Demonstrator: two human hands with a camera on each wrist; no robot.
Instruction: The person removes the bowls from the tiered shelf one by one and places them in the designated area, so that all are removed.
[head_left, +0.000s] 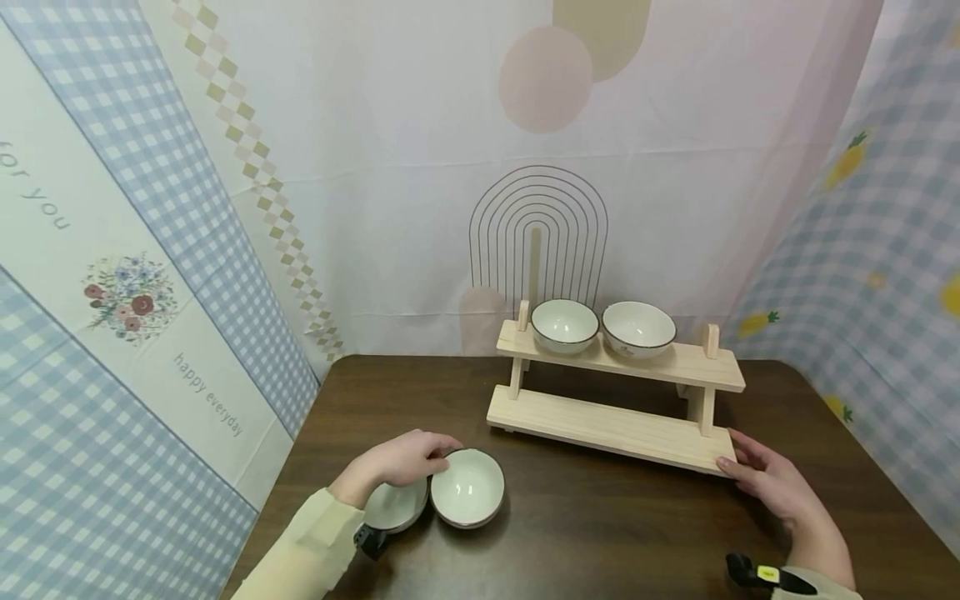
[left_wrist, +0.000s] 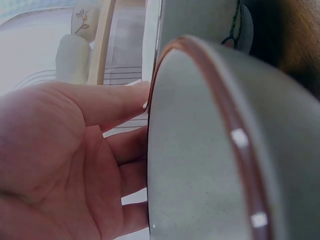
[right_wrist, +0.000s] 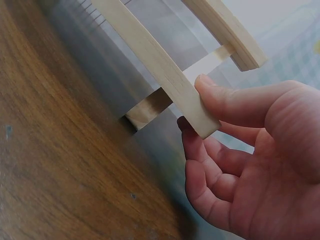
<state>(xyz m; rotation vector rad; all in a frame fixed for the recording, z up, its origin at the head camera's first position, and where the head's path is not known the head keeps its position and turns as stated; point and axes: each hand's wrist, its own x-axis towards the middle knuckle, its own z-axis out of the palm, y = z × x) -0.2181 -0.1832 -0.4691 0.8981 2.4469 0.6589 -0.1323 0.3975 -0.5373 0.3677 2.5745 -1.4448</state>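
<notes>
Two white bowls with dark rims stand side by side on the table, a right-hand bowl [head_left: 468, 492] and a left-hand bowl [head_left: 397, 507] partly hidden under my left wrist. My left hand [head_left: 408, 458] pinches the back-left rim of the right-hand bowl; in the left wrist view the nearer bowl [left_wrist: 200, 150] hides the fingertips. My right hand [head_left: 772, 479] grips the right end of the lower board of a two-tier wooden shelf [head_left: 607, 425], thumb on top and fingers curled beneath. On its upper board sit two more white bowls, one left [head_left: 565, 325] and one right [head_left: 639, 327].
The dark wooden table [head_left: 577, 525] carries everything. A patterned cloth [head_left: 390, 208] hangs right behind the shelf, and checked cloths close off the left and right sides. Upright pegs [head_left: 711, 340] rise at the upper board's ends.
</notes>
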